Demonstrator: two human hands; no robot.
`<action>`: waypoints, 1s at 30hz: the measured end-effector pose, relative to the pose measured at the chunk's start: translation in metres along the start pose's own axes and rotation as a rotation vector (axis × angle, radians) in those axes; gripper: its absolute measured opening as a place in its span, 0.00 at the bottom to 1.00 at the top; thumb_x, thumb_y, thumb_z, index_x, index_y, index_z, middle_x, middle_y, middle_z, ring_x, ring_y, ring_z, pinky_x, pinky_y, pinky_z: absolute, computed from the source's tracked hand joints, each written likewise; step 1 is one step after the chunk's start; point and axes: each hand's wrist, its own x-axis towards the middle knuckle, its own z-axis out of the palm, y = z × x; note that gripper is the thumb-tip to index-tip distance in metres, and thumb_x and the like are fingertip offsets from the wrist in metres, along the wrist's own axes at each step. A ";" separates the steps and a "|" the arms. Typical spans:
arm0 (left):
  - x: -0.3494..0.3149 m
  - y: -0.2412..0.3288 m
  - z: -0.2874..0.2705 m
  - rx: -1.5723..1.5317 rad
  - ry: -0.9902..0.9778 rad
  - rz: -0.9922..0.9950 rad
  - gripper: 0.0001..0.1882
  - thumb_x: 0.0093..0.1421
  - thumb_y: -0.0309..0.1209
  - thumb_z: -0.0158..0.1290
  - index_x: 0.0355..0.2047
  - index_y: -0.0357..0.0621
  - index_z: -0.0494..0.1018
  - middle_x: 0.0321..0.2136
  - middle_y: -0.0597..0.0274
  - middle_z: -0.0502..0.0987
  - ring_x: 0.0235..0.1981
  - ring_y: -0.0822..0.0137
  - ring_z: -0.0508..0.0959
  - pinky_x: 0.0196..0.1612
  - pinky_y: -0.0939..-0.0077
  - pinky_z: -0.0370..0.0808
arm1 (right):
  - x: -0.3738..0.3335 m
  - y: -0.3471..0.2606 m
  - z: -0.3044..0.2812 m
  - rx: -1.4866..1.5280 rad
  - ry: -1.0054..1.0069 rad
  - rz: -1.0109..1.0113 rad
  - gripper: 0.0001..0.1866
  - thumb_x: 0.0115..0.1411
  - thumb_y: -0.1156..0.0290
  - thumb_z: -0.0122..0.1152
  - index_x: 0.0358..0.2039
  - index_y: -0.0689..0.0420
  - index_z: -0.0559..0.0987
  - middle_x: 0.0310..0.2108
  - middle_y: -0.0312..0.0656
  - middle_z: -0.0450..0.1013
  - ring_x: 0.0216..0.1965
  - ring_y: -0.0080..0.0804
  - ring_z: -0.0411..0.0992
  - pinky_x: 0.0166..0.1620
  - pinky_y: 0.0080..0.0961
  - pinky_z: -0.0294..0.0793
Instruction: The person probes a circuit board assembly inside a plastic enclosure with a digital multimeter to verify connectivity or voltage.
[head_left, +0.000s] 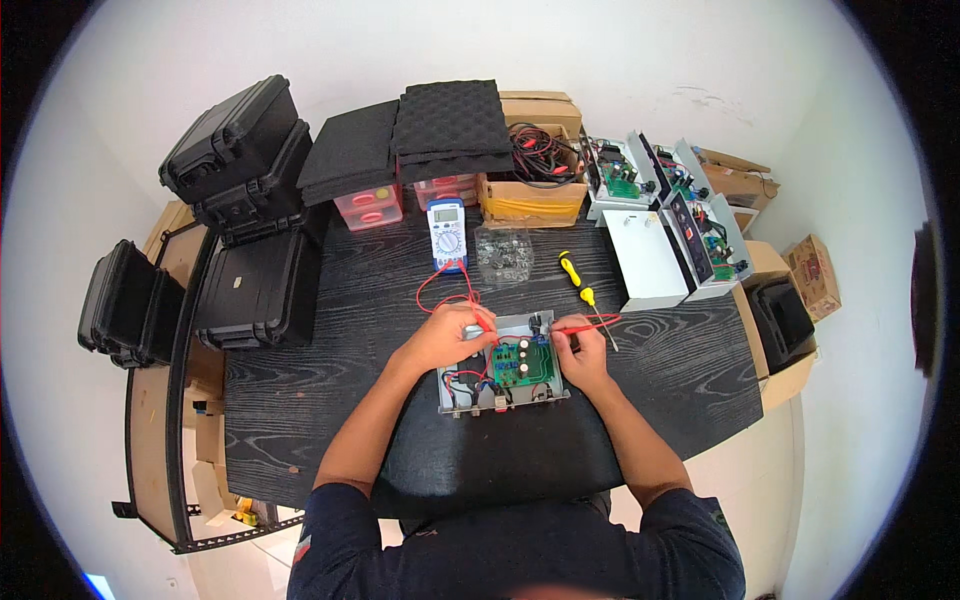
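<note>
In front of me an open grey metal case (453, 396) lies on the black table, with a green circuit board (540, 373) inside it. My left hand (450, 338) is closed on a red test probe (485, 322), its lower end over the board's far left part. A second red test probe (603, 322) is pinched in my right hand (583, 352) at the board's far right corner. Whether either tip touches metal is too small to tell. Red leads run from a white-and-blue multimeter (447, 232) beyond the case. Right of the multimeter lies a clear plastic tray (503, 256) of small dark parts.
Yellow-black screwdrivers (587, 296) lie right of the case. Several opened metal cases with boards (715, 240) and a white panel (645, 258) stand at far right. Dark foam sheets (452, 118), a carton of cables (535, 205) and black hard cases (262, 290) line the back and left.
</note>
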 end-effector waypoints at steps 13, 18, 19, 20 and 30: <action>0.001 -0.003 0.002 0.045 0.005 0.042 0.07 0.60 0.29 0.67 0.35 0.41 0.82 0.39 0.58 0.85 0.43 0.56 0.83 0.49 0.62 0.78 | -0.004 0.007 0.001 0.020 -0.031 0.091 0.06 0.68 0.73 0.65 0.40 0.61 0.78 0.27 0.36 0.75 0.25 0.19 0.70 0.31 0.21 0.71; 0.001 -0.002 0.003 0.018 0.004 0.017 0.07 0.59 0.29 0.67 0.35 0.41 0.82 0.39 0.58 0.85 0.43 0.56 0.83 0.50 0.62 0.78 | -0.004 0.005 0.001 0.006 -0.064 0.116 0.05 0.66 0.74 0.66 0.39 0.61 0.78 0.25 0.35 0.74 0.23 0.18 0.70 0.28 0.21 0.71; 0.000 -0.001 0.002 0.018 0.003 0.016 0.07 0.59 0.29 0.67 0.35 0.41 0.82 0.39 0.58 0.85 0.43 0.56 0.83 0.50 0.62 0.78 | -0.003 0.004 0.001 0.011 -0.064 0.120 0.05 0.66 0.75 0.66 0.38 0.61 0.78 0.24 0.35 0.74 0.23 0.18 0.70 0.28 0.21 0.70; 0.000 -0.001 0.001 0.020 -0.002 0.018 0.07 0.59 0.29 0.67 0.35 0.41 0.82 0.39 0.58 0.85 0.43 0.56 0.83 0.50 0.62 0.78 | -0.003 0.003 0.001 0.012 -0.064 0.121 0.05 0.66 0.75 0.66 0.38 0.61 0.78 0.24 0.35 0.74 0.23 0.18 0.70 0.28 0.21 0.70; 0.000 -0.004 0.004 0.047 -0.030 0.026 0.06 0.60 0.29 0.66 0.35 0.40 0.83 0.42 0.58 0.84 0.47 0.56 0.82 0.52 0.61 0.78 | -0.004 0.005 0.002 0.000 -0.079 0.121 0.05 0.65 0.76 0.67 0.38 0.60 0.78 0.22 0.36 0.72 0.21 0.19 0.69 0.27 0.22 0.69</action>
